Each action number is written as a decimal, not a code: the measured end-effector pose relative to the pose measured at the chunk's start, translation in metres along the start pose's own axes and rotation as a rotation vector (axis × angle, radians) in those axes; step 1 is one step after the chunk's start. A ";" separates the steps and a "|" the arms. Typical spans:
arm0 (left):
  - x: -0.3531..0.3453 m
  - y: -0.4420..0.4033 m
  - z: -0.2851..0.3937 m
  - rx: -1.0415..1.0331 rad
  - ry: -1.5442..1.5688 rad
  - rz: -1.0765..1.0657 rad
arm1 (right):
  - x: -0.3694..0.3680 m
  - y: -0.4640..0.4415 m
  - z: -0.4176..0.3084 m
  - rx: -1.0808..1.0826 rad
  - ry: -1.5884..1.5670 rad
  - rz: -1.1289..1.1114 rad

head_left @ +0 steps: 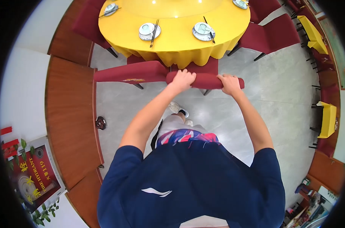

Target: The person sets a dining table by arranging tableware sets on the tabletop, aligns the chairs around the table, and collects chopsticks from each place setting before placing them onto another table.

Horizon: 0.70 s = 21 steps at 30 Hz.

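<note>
My left hand [184,80] is wrapped over the top of a dark red chair back [206,81], near its left end. My right hand [230,83] grips the same chair back near its right end. The chair stands in front of a round table with a yellow cloth [176,40], its seat partly under the cloth's edge. Just left of my left hand is a second red chair [138,72], angled sideways and touching or nearly touching the first. On the table, two place settings [149,31] [203,31] hold plates, bowls and chopsticks.
More red chairs [273,36] stand right of the table. Brown wood panelling [72,117] runs along the left wall, with a small dark object [100,122] on the floor beside it. A fire hydrant cabinet [37,174] is at lower left. Yellow-covered tables [326,119] line the far right.
</note>
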State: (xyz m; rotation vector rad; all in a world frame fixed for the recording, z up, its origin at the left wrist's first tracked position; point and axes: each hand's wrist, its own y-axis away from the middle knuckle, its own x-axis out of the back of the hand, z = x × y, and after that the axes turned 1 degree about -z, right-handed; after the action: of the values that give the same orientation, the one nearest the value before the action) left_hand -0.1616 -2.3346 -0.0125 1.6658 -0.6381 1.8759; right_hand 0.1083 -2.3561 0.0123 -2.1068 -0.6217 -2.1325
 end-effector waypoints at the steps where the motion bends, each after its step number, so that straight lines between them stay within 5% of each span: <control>1: -0.002 0.010 0.012 -0.014 -0.009 -0.020 | -0.004 0.017 -0.003 0.010 0.008 0.013; 11: -0.026 0.135 0.155 -0.039 0.077 -0.098 | -0.042 0.197 -0.047 0.013 -0.058 -0.029; 13: -0.031 0.153 0.173 -0.014 0.070 -0.011 | -0.052 0.222 -0.055 -0.019 -0.182 0.128; 18: -0.011 0.175 0.168 -0.043 0.219 -0.076 | -0.055 0.227 -0.110 -0.216 0.024 0.104; 21: -0.007 0.199 0.137 -0.068 0.360 -0.125 | -0.049 0.197 -0.160 -0.020 -0.195 -0.023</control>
State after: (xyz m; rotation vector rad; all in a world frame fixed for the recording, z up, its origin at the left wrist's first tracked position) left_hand -0.1943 -2.5737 -0.0011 1.2498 -0.4324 1.9717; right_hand 0.0261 -2.6015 0.0142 -2.3486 -0.6467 -1.9669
